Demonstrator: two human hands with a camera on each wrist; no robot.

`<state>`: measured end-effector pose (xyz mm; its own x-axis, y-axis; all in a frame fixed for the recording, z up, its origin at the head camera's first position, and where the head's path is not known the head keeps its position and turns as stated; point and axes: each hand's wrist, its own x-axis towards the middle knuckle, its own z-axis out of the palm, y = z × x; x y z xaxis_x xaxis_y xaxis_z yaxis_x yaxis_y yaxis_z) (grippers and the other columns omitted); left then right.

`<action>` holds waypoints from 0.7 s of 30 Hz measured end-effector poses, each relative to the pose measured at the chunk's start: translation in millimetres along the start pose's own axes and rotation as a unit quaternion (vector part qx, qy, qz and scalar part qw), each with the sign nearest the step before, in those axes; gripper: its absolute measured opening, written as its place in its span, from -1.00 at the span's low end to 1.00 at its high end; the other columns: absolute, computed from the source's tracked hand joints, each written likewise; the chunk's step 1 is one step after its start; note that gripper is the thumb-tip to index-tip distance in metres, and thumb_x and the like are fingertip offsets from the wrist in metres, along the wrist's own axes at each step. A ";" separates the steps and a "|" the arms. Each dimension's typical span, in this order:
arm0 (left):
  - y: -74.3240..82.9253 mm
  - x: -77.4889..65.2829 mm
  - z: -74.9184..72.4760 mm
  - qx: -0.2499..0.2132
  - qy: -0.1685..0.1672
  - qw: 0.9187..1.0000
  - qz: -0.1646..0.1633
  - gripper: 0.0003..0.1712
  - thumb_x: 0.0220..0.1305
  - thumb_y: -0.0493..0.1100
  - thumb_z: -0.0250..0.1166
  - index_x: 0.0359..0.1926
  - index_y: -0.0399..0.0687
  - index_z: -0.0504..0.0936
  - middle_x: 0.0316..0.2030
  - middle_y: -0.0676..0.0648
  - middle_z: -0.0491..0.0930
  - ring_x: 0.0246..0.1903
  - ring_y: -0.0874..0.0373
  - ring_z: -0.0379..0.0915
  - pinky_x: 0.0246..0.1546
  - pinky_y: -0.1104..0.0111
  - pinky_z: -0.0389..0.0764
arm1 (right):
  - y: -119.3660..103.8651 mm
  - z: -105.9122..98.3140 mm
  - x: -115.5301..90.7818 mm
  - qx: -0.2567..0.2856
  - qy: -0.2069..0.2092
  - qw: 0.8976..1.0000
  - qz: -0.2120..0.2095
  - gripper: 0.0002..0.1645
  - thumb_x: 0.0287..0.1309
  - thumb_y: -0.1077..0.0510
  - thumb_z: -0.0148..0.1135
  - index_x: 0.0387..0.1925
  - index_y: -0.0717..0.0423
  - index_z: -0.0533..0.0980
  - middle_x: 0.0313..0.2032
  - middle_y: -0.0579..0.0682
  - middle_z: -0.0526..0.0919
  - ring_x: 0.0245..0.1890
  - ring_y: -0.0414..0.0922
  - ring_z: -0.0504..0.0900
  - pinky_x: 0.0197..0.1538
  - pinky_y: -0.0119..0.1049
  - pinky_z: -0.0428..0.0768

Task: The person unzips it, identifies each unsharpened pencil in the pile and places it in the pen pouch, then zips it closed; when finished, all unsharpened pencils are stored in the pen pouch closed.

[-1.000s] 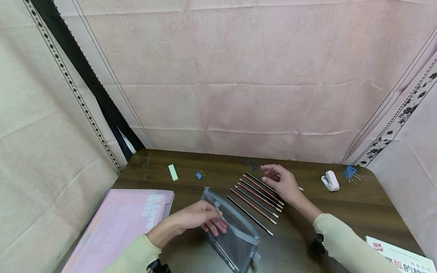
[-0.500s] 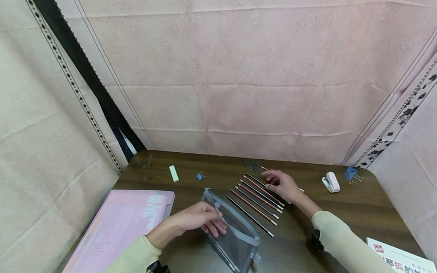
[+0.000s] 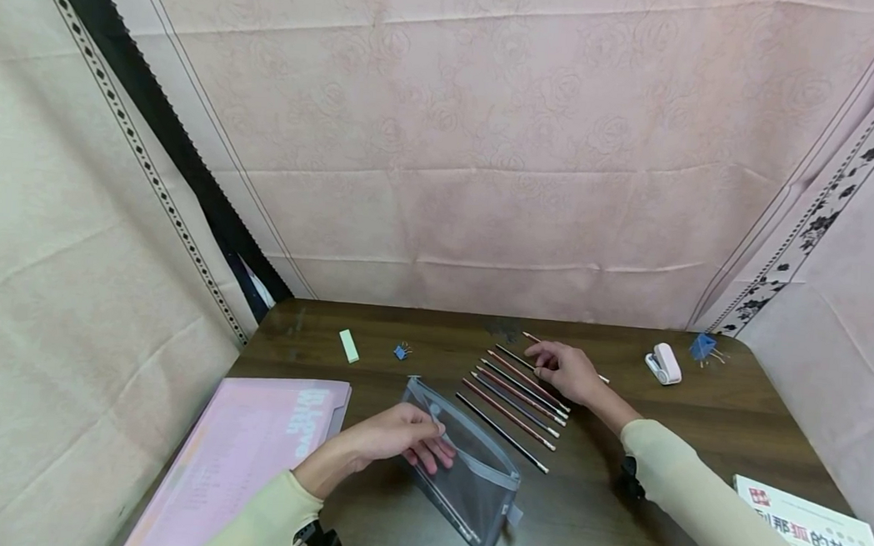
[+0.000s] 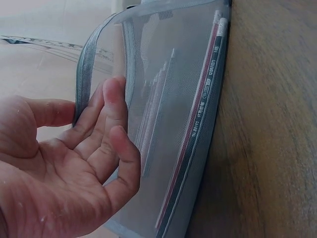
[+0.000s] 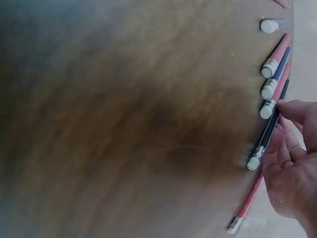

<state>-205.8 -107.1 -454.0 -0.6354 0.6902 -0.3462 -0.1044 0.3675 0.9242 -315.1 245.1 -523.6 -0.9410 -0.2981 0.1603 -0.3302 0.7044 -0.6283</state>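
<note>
Pouch (image 3: pixel 468 494): on the table (image 3: pixel 617 526), close to the person, between the folder and the pencils. It is grey and see-through like a net, with a zip band round its gaping mouth and a small tag at one corner.
Inside pencils (image 4: pixel 216 54): one red, one dark with writing on it. They lie side by side along the bottom, likely because it is the lowest spot.
Left hand (image 3: pixel 400 434): thumb and a finger pinch the pouch's edge, the other fingers bent by the mouth. I think it holds on like that to make the two sides stand apart.
Folder (image 3: pixel 246 453): pink, flat, under the left arm's side of the table.
Book (image 3: pixel 815 530): white, by the right sleeve, well away from the pouch.
Pencil row (image 3: pixel 509 414): six, red and dark, lying the same way with gaps, maybe so each can be picked up alone.
Right hand (image 3: pixel 568 374): thumb and fingers pinch a black pencil (image 5: pixel 267 134), near its middle, I think. I cannot tell if it is off the table.
Red pencil (image 5: pixel 246 202): just past that hand.
Far things: a green strip (image 3: pixel 349 346), a small blue clip (image 3: pixel 400 352), a white stapler (image 3: pixel 663 364) and a bigger blue clip (image 3: pixel 701 347).
Cloth (image 3: pixel 442 181): pale, hanging behind everything.
</note>
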 end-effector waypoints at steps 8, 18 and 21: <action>0.9 -1.4 0.4 0.006 0.002 1.000 -0.001 -0.59 0.45 0.06 0.02 -0.13 -0.10 0.69 -0.17 -0.12 0.75 -0.24 -0.01 0.70 -0.17 0.21 0.55 | -8.1 -5.7 2.5 -0.095 -0.023 0.995 0.004 -0.59 0.15 0.17 0.30 0.05 -0.18 0.57 -0.34 -0.20 0.67 -0.35 -0.25 0.59 -0.29 -0.27 0.50; 2.2 -0.9 0.6 0.004 -0.002 1.000 -0.001 -0.58 0.46 0.04 0.01 -0.11 -0.15 0.67 -0.16 -0.15 0.74 -0.26 0.03 0.70 -0.18 0.23 0.55 | -16.5 -12.9 11.1 -0.110 -0.074 0.991 0.013 -0.48 0.08 0.24 0.27 0.09 -0.22 0.55 -0.41 -0.18 0.67 -0.53 -0.22 0.48 -0.44 -0.29 0.37; 1.3 -0.3 0.4 0.004 -0.003 1.000 -0.002 -0.58 0.45 0.05 0.01 -0.11 -0.13 0.68 -0.16 -0.15 0.74 -0.26 0.03 0.70 -0.18 0.23 0.55 | -13.7 -10.5 11.9 -0.104 -0.069 0.992 0.019 -0.49 0.05 0.21 0.30 0.07 -0.25 0.56 -0.43 -0.20 0.66 -0.52 -0.23 0.49 -0.42 -0.29 0.37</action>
<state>-205.4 -106.6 -452.8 -0.6311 0.6922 -0.3501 -0.1009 0.3743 0.9218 -322.6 238.7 -505.1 -0.9385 -0.3444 0.0257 -0.3171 0.8298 -0.4592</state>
